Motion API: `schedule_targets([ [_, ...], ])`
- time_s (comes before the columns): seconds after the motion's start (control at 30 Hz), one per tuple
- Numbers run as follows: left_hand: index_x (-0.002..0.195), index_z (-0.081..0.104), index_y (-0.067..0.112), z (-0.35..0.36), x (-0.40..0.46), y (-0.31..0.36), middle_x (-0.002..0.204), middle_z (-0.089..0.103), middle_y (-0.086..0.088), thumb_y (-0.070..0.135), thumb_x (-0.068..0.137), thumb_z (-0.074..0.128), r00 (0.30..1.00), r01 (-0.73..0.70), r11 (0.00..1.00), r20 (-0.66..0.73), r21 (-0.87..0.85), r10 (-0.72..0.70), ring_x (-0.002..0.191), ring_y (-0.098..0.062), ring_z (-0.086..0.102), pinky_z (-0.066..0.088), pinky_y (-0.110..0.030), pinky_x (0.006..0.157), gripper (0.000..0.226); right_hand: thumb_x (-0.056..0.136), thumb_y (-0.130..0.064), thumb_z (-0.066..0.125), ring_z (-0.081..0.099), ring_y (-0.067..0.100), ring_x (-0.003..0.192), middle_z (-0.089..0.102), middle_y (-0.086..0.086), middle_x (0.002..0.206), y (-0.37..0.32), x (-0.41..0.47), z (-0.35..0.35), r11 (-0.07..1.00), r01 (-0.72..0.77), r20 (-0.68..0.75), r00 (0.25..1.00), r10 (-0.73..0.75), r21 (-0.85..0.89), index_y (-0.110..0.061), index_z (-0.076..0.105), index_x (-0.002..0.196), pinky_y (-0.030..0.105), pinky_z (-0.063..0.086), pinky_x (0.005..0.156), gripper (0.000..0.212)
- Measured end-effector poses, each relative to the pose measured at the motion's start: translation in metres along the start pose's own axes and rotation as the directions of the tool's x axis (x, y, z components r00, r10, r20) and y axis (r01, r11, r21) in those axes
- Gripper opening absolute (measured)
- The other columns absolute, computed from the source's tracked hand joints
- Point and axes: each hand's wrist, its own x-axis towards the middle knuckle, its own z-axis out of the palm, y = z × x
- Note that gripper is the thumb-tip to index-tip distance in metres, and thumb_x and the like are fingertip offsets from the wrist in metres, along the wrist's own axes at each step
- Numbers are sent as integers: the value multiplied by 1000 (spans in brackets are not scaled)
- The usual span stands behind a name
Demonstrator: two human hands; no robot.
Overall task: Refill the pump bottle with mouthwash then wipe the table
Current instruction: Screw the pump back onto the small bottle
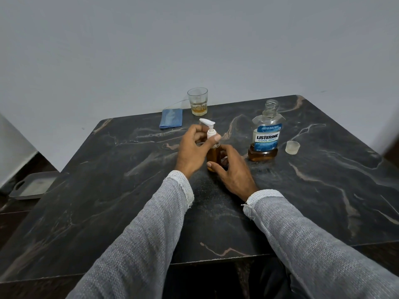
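On a dark surface (302, 190), left hand (192, 152) pinches one pump bottle's (213, 156) collar, right hand (233, 169) wraps its base; one mouthwash bottle (266, 134), one cap (292, 147), one glass (198, 101), one cloth (171, 118).

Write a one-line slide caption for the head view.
Left hand grips the white pump head while right hand steadies the amber-filled pump bottle; uncapped mouthwash bottle stands beside.
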Motion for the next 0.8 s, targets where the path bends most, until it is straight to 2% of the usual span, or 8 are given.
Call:
schedule_targets([
  [0.07, 108, 60, 17, 1, 0, 1, 104, 73, 0, 21, 87, 70, 1000, -15, 1000, 23, 8, 15, 99, -9, 69, 52, -28, 90, 23, 86, -45, 65, 56, 11, 97, 56, 1, 121, 1, 0, 0, 1000, 2, -12, 1000, -2, 0, -24, 43, 129, 30, 49, 83, 53],
  [0.13, 111, 62, 21, -2, -1, 1, 111, 72, -1, 19, 93, 62, 996, -39, 999, 84, 16, 37, 107, -10, 66, 51, -33, 98, 18, 86, -46, 65, 56, 11, 97, 56, 1, 121, 1, 0, 0, 1000, 4, -13, 1000, -4, 1, -25, 43, 129, 31, 49, 83, 53],
  [0.23, 119, 62, 19, -8, -3, 0, 119, 69, -1, 20, 99, 53, 988, -63, 997, 143, 35, 57, 114, -9, 63, 49, -35, 103, 23, 86, -47, 65, 56, 11, 98, 56, 1, 123, 1, 1, 0, 1000, 3, -4, 1000, -3, -16, -25, 42, 130, 33, 50, 85, 54],
  [0.37, 118, 59, 18, -7, -3, 0, 115, 71, -1, 29, 88, 69, 997, -10, 1000, 78, -24, 11, 110, -10, 66, 50, -36, 101, 34, 86, -47, 64, 56, 12, 100, 56, 2, 124, 1, 1, 0, 1000, -6, 6, 1000, 6, -21, -24, 42, 130, 32, 49, 86, 54],
  [0.43, 113, 59, 13, -4, -1, -1, 109, 73, -3, 25, 83, 74, 999, -8, 1000, 46, -25, 9, 104, -12, 68, 52, -36, 98, 36, 87, -46, 64, 56, 13, 101, 56, 3, 125, 1, 0, -1, 1000, -4, 12, 1000, 4, -24, -24, 42, 131, 31, 49, 86, 54],
  [0.57, 110, 63, 15, -5, 2, -1, 107, 73, 1, 20, 90, 66, 996, -38, 999, 84, 2, 37, 102, -9, 68, 52, -33, 96, 20, 88, -46, 63, 56, 13, 101, 56, 3, 125, 1, 0, -1, 1000, 2, 12, 1000, -2, -27, -24, 41, 132, 32, 48, 86, 54],
  [0.7, 118, 65, 12, -11, 0, -4, 115, 71, 2, 23, 97, 56, 987, -80, 996, 141, 31, 75, 110, -9, 65, 51, -35, 99, 25, 88, -46, 63, 56, 11, 97, 56, 1, 122, 1, 0, -1, 1000, 6, 12, 1000, -6, -25, -26, 41, 131, 31, 49, 84, 53],
  [0.8, 113, 67, 19, -10, 0, -5, 112, 72, 5, 30, 89, 67, 993, -50, 999, 104, 9, 49, 110, -8, 65, 51, -35, 100, 26, 88, -47, 62, 55, 10, 96, 56, -1, 121, 1, 0, 0, 999, 4, 21, 1000, -3, -35, -27, 41, 131, 34, 51, 86, 52],
])
